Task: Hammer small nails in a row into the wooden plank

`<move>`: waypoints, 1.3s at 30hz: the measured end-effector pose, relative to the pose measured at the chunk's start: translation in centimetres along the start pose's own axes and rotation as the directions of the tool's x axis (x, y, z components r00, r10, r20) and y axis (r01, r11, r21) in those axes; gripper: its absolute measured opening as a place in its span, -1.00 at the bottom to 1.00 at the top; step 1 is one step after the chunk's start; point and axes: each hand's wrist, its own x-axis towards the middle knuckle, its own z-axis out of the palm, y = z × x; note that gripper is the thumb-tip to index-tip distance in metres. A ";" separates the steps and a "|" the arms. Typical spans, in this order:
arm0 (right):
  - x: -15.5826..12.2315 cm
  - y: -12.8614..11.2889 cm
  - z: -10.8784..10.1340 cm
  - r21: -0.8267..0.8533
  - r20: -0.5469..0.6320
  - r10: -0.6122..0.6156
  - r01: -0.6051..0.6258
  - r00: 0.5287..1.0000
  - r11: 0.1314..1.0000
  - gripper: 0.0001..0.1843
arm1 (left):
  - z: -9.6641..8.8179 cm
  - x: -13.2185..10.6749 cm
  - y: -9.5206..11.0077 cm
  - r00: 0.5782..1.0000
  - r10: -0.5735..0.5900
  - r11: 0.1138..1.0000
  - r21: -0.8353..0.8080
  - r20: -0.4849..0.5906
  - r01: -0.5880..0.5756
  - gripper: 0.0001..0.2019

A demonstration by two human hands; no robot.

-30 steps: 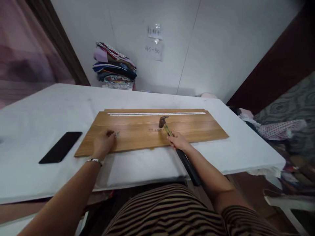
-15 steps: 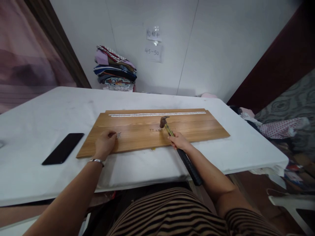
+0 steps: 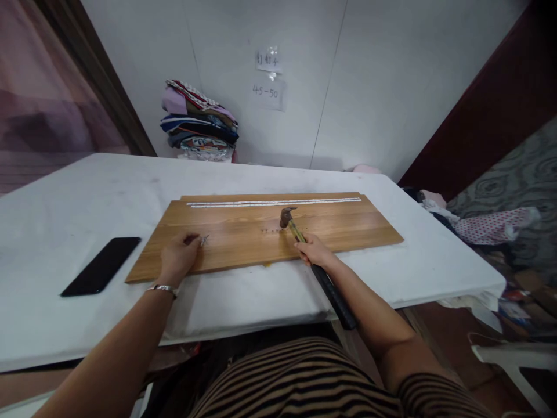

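Note:
A claw hammer [image 3: 324, 277] is held in my right hand [image 3: 314, 249], which is closed around its yellow shaft above the black grip. The hammer's rusty head hovers over or rests on the middle of the wooden board [image 3: 243, 255]; I cannot tell which. Just left of and under the head, several small nails [image 3: 267, 230] form a row in the board. Over the board's left part, my left hand [image 3: 177, 255] pinches at a few loose silvery nails [image 3: 205, 239] with its fingertips. How many it grips is too small to see.
Two white measuring strips [image 3: 274, 203] run along the board's far edge. A black phone [image 3: 102, 267] lies left of the board on the white-covered table [image 3: 235, 305]. Folded clothes [image 3: 200, 122] are stacked at the back wall. A white chair [image 3: 513, 360] stands at lower right.
The view has shifted slightly. My left fingertips have closed in on the loose nails. My right hand and the hammer keep nearly the same place over the board.

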 end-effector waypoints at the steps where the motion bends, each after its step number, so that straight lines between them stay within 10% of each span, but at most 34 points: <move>1: 0.1 0.0 0.0 -0.001 0.003 -0.001 0.001 1.000 1.000 -0.82 | 0.0 0.0 0.0 1.000 -0.003 1.000 0.003 0.005 0.003 -0.73; 39: 0.5 -1.3 1.6 -0.099 0.105 0.015 -0.004 0.994 0.995 -0.84 | 0.0 -0.3 0.0 1.000 0.008 1.000 0.021 -0.021 -0.008 -0.76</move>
